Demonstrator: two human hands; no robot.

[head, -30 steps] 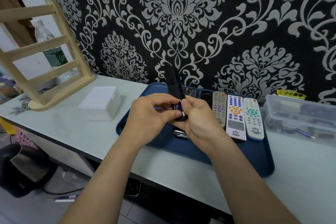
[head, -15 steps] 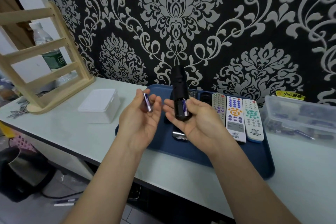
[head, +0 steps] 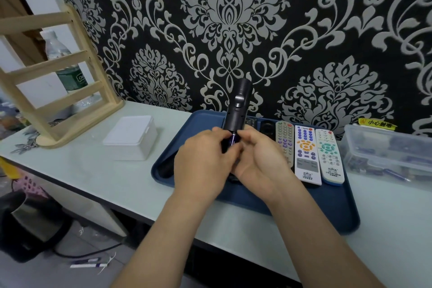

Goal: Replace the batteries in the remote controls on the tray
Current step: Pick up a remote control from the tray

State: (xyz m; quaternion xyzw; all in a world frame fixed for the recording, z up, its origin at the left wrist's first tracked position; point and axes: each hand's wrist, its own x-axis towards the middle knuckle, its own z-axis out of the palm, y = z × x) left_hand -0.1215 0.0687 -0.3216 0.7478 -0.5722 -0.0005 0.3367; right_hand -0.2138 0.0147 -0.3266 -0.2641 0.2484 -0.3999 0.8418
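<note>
Hands first: both of yours meet above the blue tray (head: 327, 220), close together, with the black remote (head: 236, 112) between them. Your right hand (head: 261, 161) has its fingers curled round the lower part of this remote. It holds the remote nearly upright, back side towards you, with the top end pointing up in front of the patterned wall. The battery compartment is open and a purple battery (head: 233, 141) shows in it. Your left hand (head: 203, 163) is curled over the compartment from the left, and its thumb and fingertips pinch this battery. How deep the battery sits I cannot tell, because the fingers cover most of it.

On the tray, to the right of your hands, three more remotes lie side by side with the buttons up. They are a grey remote (head: 284, 141), a white remote with orange and blue buttons (head: 306, 159) and a white remote with green buttons (head: 330, 159).

The tray stands on the pale bench (head: 93, 177), close to the wall. Just beside it on the right is a clear plastic box (head: 385, 147); there are small dark things inside, too blurred to name. Left of the tray, a little apart, stands a white lidded box (head: 132, 138). Farther left is a wooden rack (head: 58, 91) with a water bottle (head: 67, 72) behind it.
</note>
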